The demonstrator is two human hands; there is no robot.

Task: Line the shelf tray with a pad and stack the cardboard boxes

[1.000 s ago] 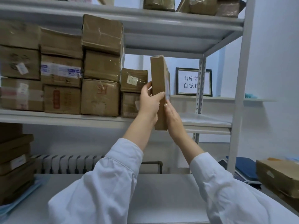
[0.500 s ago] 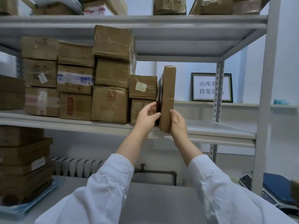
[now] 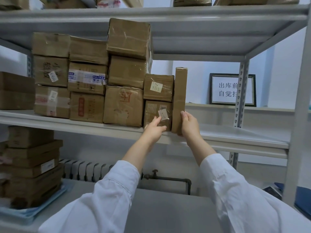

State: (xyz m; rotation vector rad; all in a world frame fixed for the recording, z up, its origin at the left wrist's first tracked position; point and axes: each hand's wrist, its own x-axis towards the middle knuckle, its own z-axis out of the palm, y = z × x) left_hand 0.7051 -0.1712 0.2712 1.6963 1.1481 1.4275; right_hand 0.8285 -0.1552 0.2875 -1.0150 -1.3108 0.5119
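A thin flat cardboard box (image 3: 179,98) stands on edge on the middle shelf (image 3: 244,133), pressed against the right side of the stacked boxes. My right hand (image 3: 189,123) grips its lower right edge. My left hand (image 3: 155,127) rests fingers apart on the front of the small lower box (image 3: 156,110), just left of the thin box. Above that one sits a small box with a pale label (image 3: 158,87). Further left, several taped cardboard boxes (image 3: 124,105) are stacked up to three high.
The shelf's right half is bare, bounded by a perforated upright (image 3: 241,91) and a white post (image 3: 299,115). A framed notice (image 3: 223,89) leans on the wall ledge behind. Flat boxes (image 3: 32,165) sit in a blue tray (image 3: 25,214) at lower left. A radiator (image 3: 84,170) runs below.
The thin box has gone from held in the air to standing on the shelf against the stack. My left hand has come off it onto the lower box; the view has moved closer.
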